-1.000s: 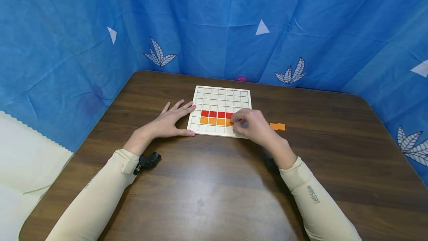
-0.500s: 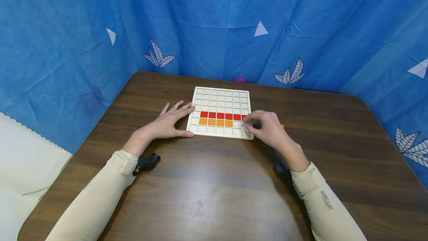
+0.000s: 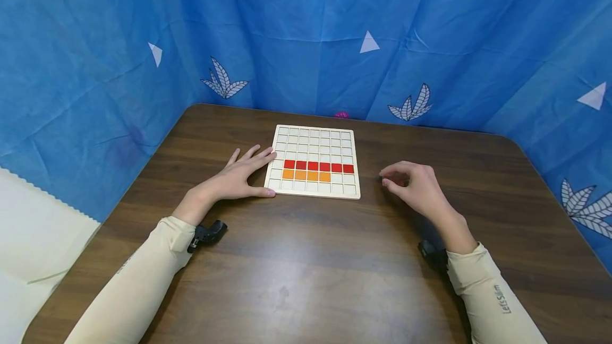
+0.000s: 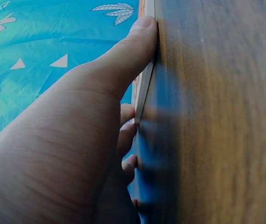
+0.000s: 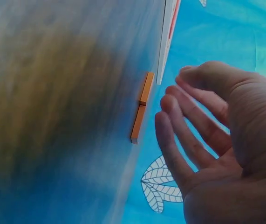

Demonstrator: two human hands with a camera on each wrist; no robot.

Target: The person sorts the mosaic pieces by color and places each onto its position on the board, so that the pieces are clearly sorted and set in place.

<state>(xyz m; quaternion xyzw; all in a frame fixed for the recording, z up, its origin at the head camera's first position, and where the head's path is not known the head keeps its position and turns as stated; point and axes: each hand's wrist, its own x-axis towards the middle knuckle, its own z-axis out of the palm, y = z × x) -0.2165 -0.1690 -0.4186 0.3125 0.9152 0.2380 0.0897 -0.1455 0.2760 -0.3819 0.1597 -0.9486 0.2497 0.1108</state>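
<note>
A cream board [image 3: 315, 143] with a grid of square cells lies on the table. One row holds several red tiles [image 3: 313, 166], and the row nearer me has several orange tiles [image 3: 313, 176]. My left hand [image 3: 234, 178] rests spread at the board's left side, its thumb touching the near-left corner. In the left wrist view that thumb [image 4: 135, 42] lies along the board's edge [image 4: 145, 86]. To the right of the board hovers my right hand [image 3: 417, 186], fingers loosely bent and holding nothing. Two loose orange tiles [image 5: 146, 88] lie end to end beside it, hidden in the head view.
The brown wooden table [image 3: 287, 259] has a blue patterned curtain [image 3: 296, 41] behind it and along the sides. Black wrist cameras [image 3: 207, 235] are strapped to both wrists. White material [image 3: 38, 238] shows beyond the table's left edge.
My right hand has moved right, off the board, uncovering the right end of the red row. The loose orange tiles are now hidden behind it in the head view. The left hand stays put.
</note>
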